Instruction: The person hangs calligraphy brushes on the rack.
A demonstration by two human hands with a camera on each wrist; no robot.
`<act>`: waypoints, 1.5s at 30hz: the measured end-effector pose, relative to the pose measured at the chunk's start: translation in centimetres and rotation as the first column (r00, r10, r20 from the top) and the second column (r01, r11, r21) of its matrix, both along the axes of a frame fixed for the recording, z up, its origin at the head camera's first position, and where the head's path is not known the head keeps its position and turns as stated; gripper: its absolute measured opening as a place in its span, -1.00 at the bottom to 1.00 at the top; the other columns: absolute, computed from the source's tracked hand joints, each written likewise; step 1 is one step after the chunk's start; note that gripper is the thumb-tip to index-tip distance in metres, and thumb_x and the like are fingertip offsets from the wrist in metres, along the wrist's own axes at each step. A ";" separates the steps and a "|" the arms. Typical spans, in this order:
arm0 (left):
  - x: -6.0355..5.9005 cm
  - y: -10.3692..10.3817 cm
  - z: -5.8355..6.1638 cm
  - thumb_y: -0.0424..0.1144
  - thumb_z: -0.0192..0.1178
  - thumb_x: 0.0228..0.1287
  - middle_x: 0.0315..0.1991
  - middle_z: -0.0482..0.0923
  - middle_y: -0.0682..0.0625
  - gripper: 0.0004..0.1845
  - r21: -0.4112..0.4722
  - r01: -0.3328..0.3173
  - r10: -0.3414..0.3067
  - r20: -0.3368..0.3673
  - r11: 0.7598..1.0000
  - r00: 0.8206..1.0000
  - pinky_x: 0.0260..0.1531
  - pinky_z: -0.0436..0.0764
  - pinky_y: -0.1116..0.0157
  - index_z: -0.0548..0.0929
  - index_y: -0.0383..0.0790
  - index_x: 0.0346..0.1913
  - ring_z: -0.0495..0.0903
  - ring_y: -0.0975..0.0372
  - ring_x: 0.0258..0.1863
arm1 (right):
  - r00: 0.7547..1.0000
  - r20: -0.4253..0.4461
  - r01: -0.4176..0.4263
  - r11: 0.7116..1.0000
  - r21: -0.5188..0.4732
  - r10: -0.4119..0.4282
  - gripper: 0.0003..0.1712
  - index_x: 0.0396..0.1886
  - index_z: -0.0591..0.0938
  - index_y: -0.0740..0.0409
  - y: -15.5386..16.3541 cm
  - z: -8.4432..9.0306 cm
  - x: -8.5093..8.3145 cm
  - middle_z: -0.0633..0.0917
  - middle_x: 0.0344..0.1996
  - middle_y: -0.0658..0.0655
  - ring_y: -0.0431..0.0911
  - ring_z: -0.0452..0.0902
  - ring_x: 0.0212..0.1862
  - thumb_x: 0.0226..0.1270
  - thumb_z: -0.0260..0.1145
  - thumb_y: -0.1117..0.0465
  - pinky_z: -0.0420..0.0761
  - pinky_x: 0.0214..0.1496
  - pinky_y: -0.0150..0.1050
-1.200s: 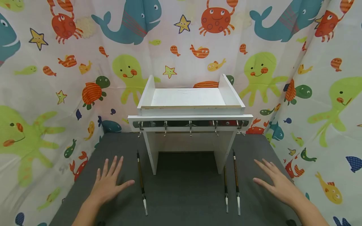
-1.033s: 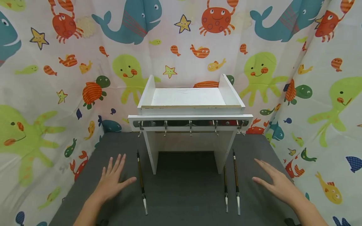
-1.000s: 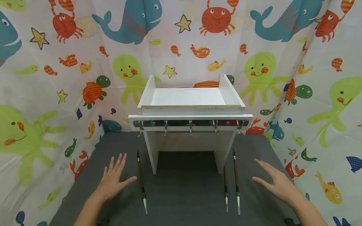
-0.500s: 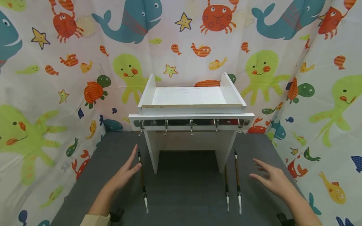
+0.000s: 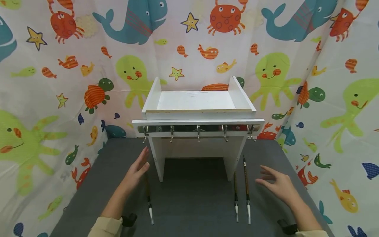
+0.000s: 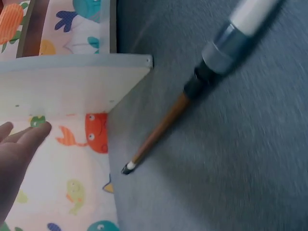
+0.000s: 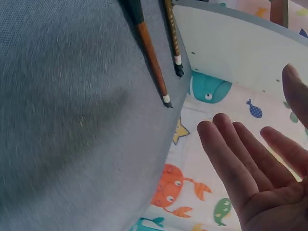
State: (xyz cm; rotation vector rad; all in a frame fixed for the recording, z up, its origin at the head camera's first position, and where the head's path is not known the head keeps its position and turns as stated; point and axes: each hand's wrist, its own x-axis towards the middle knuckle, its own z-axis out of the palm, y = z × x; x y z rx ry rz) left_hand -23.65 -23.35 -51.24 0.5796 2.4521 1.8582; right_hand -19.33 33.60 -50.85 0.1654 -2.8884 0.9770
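Observation:
In the head view my left hand (image 5: 134,172) hovers over the upper part of a brown-handled paintbrush (image 5: 150,210), its fingers extended and holding nothing. That same paintbrush (image 6: 166,120) lies on the grey mat in the left wrist view, apart from the fingers. My right hand (image 5: 276,184) is in the air to the right of two more paintbrushes, a longer one (image 5: 247,194) and a shorter one (image 5: 236,200). Its fingers are slightly bent with nothing between them; the right wrist view shows the hand (image 7: 260,178) with fingers spread and the palm bare.
A white shelf unit (image 5: 201,116) stands at the back, with a tray-like top (image 5: 195,100) and a rail of metal hooks (image 5: 198,133) along its front. Below is an open space between its side panels. A sea-animal curtain (image 5: 97,49) surrounds the grey mat (image 5: 189,204).
My left hand has moved forward and right, over the left paintbrush, and turned on edge. The right hand has shifted a little left, its fingers bending slightly. The head view has tilted slightly.

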 end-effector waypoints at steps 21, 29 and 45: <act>-2.0 2.7 -0.1 -0.12 0.02 0.60 0.59 0.07 -0.22 -0.33 0.146 -0.169 0.160 0.072 0.975 0.985 0.43 0.26 -0.10 0.06 -0.20 0.61 0.15 -0.15 0.53 | 0.964 0.266 0.087 0.923 -0.374 0.017 -0.13 0.45 0.32 0.40 -2.3 -3.2 -3.2 0.57 0.20 0.51 0.19 0.69 0.06 0.34 0.45 0.04 0.77 -0.12 -0.04; -2.2 3.0 -0.1 -0.10 0.03 0.59 0.57 0.12 -0.23 -0.33 0.141 -0.189 0.181 0.063 0.972 0.981 0.40 0.29 -0.16 0.10 -0.22 0.60 0.19 -0.15 0.52 | 0.959 0.283 0.128 0.933 -0.336 -0.030 -0.19 0.41 0.37 0.42 -2.8 -4.1 -3.9 0.63 0.12 0.50 0.15 0.74 -0.06 0.34 0.45 0.08 0.77 -0.17 -0.06; -1.7 3.7 -0.1 0.06 0.07 0.53 0.57 0.13 -0.21 -0.25 0.167 -0.188 0.156 0.190 0.968 0.969 0.42 0.29 -0.14 0.09 -0.15 0.60 0.19 -0.10 0.53 | 0.918 0.313 0.304 0.940 -0.156 -0.245 -0.39 0.04 0.58 0.42 -3.9 -5.6 -3.6 0.73 -0.24 0.31 -0.01 0.69 -0.34 0.17 0.56 0.07 0.67 -0.35 -0.12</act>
